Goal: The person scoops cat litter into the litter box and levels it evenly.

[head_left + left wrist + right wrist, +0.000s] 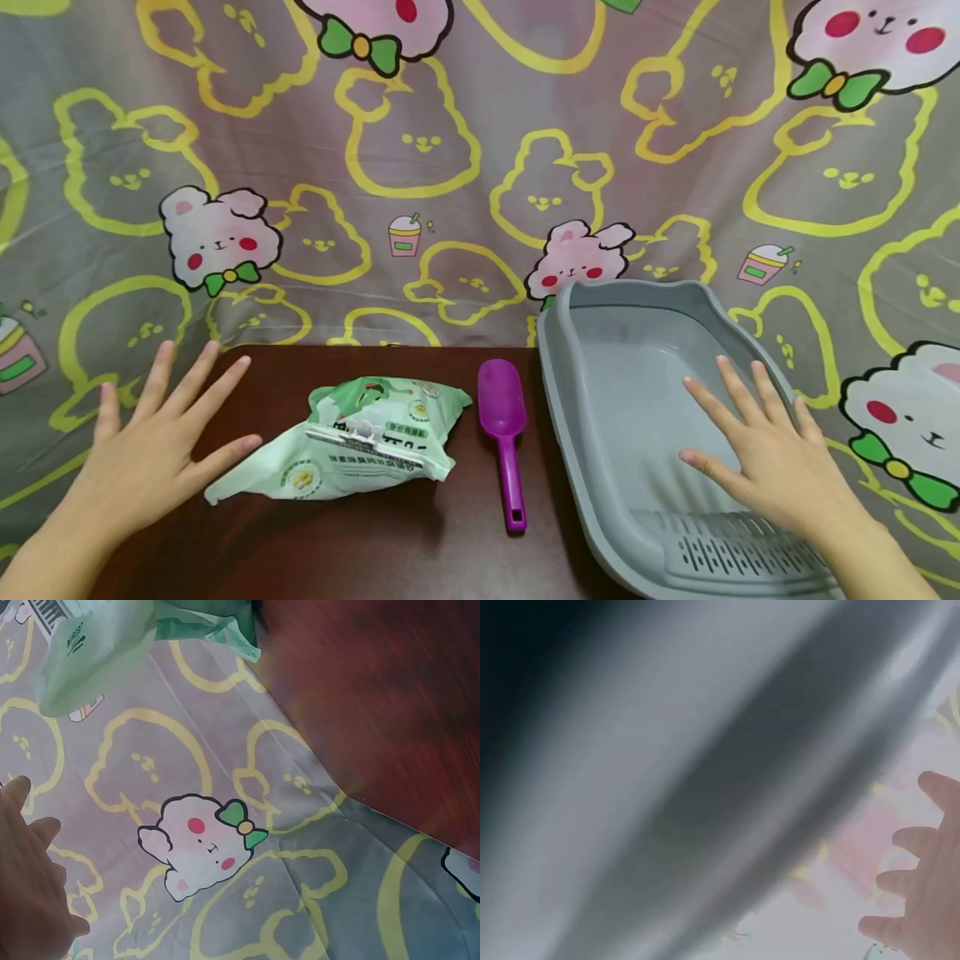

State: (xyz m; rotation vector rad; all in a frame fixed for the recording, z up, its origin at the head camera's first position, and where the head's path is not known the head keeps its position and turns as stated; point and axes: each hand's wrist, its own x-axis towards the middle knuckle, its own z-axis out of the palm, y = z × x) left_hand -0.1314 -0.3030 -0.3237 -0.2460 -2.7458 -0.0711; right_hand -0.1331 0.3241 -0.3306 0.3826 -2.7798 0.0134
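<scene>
My left hand (153, 450), fingers spread and holding nothing, hovers at the table's left side. Closest to it is a pale green printed bag (367, 442) lying on its side, with a white clip (365, 444) across it. A purple scoop (502, 417) lies to the right of the bag, its handle toward me. Over the grey litter tray (637, 367) on the right, my right hand (780, 467) spreads its fingers and grips nothing. In the left wrist view the bag (97, 656) shows at the top left. Blurred grey plastic (727, 750) fills much of the right wrist view.
A dark brown table (420, 542) carries these things. Behind it hangs a grey curtain (465, 108) with yellow outlines and white cartoon animals. The tray has high curved walls and a slotted grid (735, 554) at its near end.
</scene>
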